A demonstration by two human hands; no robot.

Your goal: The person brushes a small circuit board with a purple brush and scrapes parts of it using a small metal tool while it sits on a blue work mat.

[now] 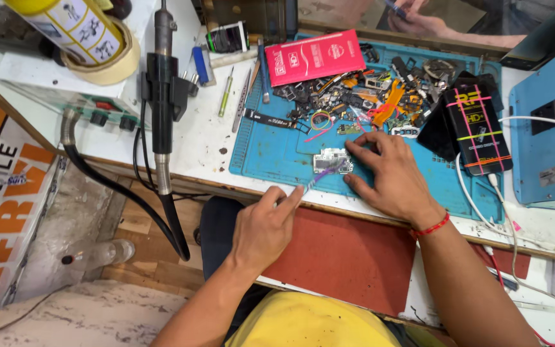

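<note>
Left hand (266, 226): curled shut around a thin purple-handled tool (319, 175), held like a pen, index finger laid along the shaft; the hand hangs just off the front edge of the bench.
Purple-handled tool: slants up and to the right, its tip on the small circuit board (333, 159); whether it is a brush or a pick is hard to tell at this size.
Right hand (390, 173): flat on the blue work mat (271, 151), fingers spread apart, gripping nothing; index and thumb tips press against the right side of the circuit board; a red thread band circles the wrist.
Small circuit board: lies on the blue work mat near its front edge, between the two hands.
Pile of loose parts (367, 93): dark and orange pieces heaped at the back of the mat, well behind the board.
Red flat package (313, 58): lies at the mat's rear left corner.
Black box with coloured bands (476, 128): just right of the right hand.
Hot-air handpiece (162, 83): black, upright in its holder, at the left of the bench.
</note>
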